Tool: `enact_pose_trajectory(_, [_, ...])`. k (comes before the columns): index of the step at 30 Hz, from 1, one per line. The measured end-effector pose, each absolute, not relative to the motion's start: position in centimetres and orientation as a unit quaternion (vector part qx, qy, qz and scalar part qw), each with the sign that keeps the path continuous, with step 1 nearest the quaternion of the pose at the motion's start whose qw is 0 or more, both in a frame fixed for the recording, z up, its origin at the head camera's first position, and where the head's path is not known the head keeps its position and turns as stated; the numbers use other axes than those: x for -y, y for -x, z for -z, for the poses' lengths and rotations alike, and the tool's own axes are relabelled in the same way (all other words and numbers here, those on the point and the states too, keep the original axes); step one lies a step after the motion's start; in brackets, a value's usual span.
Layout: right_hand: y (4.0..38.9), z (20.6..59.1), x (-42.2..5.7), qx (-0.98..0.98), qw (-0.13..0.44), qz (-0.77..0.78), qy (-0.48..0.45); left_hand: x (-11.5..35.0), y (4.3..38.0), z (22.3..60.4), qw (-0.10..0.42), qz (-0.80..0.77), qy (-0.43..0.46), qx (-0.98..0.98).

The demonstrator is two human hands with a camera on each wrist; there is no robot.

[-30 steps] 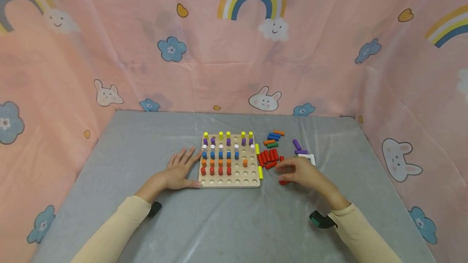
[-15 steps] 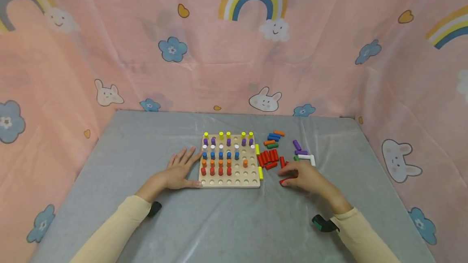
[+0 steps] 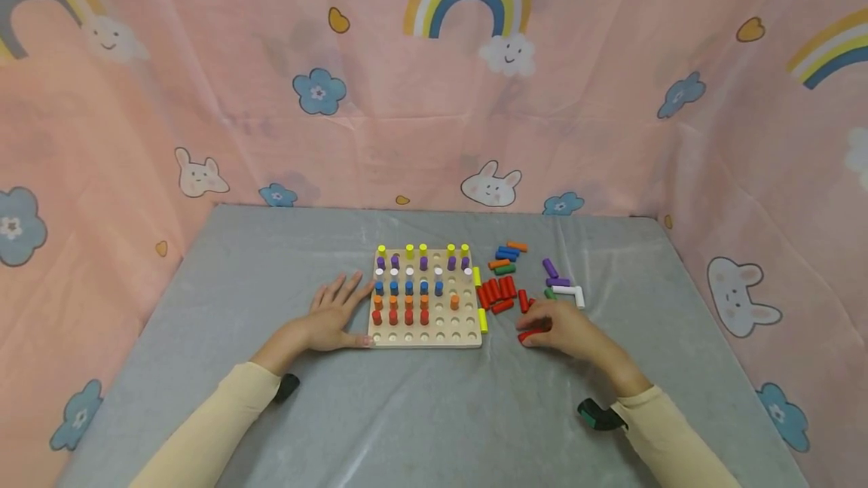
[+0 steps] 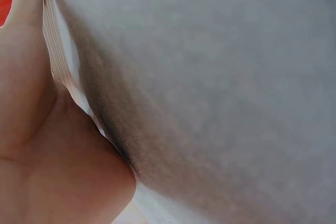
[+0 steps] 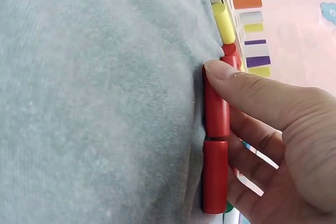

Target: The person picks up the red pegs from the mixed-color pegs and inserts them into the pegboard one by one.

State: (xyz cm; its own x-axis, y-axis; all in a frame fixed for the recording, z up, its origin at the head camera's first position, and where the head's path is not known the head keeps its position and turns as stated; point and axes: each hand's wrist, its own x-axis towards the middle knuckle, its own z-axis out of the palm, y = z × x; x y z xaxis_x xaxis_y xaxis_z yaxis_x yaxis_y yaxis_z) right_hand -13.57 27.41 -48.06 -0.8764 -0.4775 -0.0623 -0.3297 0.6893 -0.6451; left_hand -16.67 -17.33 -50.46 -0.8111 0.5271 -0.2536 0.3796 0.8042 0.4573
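Note:
A square wooden pegboard lies mid-table, with coloured pegs standing in rows and several holes bare, including the whole front row. Along its left edge my left hand rests with spread fingers, the thumb at the front left corner. To the right of the board, my right hand pinches a red peg lying on the table; the thumb is on its near end and the other fingers are curled behind. Another red peg lies end to end with it in the right wrist view. The left wrist view shows mostly palm and tablecloth.
Several loose red pegs lie beside the board, with two yellow pegs against its right edge. Blue pegs, purple pegs and white pegs lie farther back. A grey cloth covers the table.
My right hand has come down slightly, its thumb and fingers closing on the red peg. The left hand and the pegboard have stayed put.

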Motion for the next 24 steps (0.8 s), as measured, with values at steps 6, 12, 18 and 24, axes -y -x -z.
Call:
enact_pose_trajectory(6, [13.63, 48.42, -27.41, -0.911, 0.109, 0.328, 0.225, 17.27, 16.55, 50.53, 0.183, -0.194, -0.240, -0.933])
enact_pose_trajectory(12, [13.75, 48.72, -27.53, -0.913, 0.114, 0.324, 0.220, 17.24, 16.50, 50.46, 0.182, -0.195, -0.239, -0.934])
enact_pose_trajectory(18, [13.73, 48.57, -27.46, -0.911, 0.130, 0.329, 0.210, 17.24, 16.47, 50.43, 0.187, -0.194, -0.237, -0.933])
enact_pose_trajectory(24, [13.70, 48.24, -27.23, -0.914, 0.131, 0.329, 0.201, 17.37, 16.61, 50.76, 0.180, -0.193, -0.238, -0.935])
